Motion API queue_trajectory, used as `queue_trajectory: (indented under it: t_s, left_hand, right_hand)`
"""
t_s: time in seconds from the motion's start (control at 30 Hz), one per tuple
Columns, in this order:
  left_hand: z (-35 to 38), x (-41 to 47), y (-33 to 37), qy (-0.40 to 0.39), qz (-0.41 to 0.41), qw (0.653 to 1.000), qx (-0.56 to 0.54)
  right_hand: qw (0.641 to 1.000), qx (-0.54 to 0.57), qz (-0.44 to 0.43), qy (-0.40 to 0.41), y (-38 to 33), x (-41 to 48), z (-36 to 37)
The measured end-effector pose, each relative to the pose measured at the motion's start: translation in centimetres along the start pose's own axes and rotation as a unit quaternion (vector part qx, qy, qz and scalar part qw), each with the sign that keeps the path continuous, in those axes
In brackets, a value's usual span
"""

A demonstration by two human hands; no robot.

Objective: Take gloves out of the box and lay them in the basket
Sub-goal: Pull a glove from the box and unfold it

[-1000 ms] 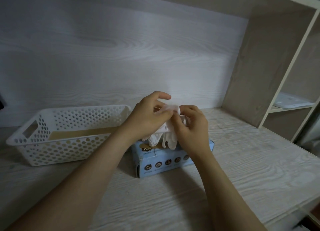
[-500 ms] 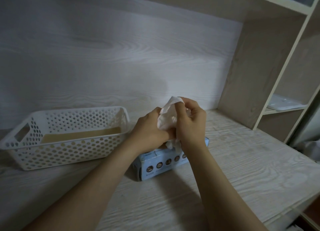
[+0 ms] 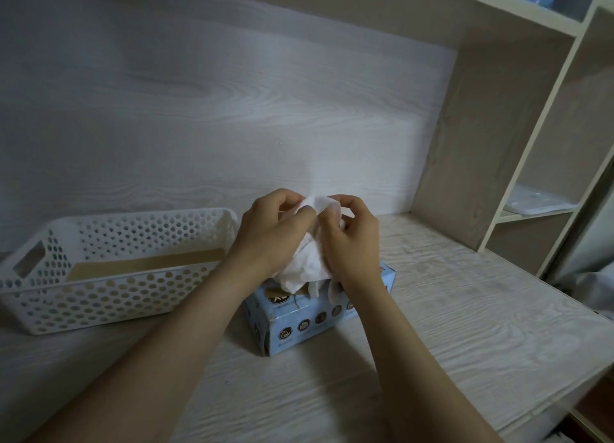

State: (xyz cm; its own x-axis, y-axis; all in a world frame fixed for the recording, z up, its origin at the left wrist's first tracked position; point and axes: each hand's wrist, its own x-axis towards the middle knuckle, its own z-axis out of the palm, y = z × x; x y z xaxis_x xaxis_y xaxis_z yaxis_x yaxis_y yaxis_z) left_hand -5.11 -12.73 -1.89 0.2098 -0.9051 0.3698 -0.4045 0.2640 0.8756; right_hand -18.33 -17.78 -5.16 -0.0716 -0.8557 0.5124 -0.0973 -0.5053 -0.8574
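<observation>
Dim, bluish cast; soft bright patch on back wall; arm shadows on counter; wide-angle bending at edges.

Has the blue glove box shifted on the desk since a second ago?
No. The glove box still sits just right of the white basket, with the same gap.

My count – one box, one basket, two hands.
I see one blue box; left of it one white basket holding one tan sheet; above it one left hand and one right hand – gloves bunched between them, number unclear.
</observation>
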Motion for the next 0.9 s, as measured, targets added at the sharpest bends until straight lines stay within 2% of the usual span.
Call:
queue_trajectory:
  t_s: [0.07, 0.17, 0.43, 0.67, 0.9]
  left_hand:
    - [0.2, 0.1, -0.2, 0.043, 0.020, 0.998, 0.047]
    - [0.7, 0.2, -0.8, 0.054, 0.030, 0.995, 0.075]
    - [0.6, 0.1, -1.2, 0.080, 0.112, 0.982, 0.126]
    - [0.4, 0.3, -0.6, 0.090, 0.062, 0.994, 0.022]
    - [0.5, 0.2, 0.6, 0.139, 0.120, 0.983, -0.032]
  right_hand:
    - [0.999, 0.016, 0.000, -0.028, 0.0, -0.6, -0.3]
    - [0.998, 0.023, -0.009, -0.060, 0.0, -1.1, -0.8]
    - [0.993, -0.060, -0.063, -0.078, -0.3, -2.3, -0.9]
    - [0.986, -0.134, -0.083, -0.051, 0.3, -2.6, -0.6]
    - [0.983, -0.166, -0.067, -0.034, 0.2, -2.7, -0.3]
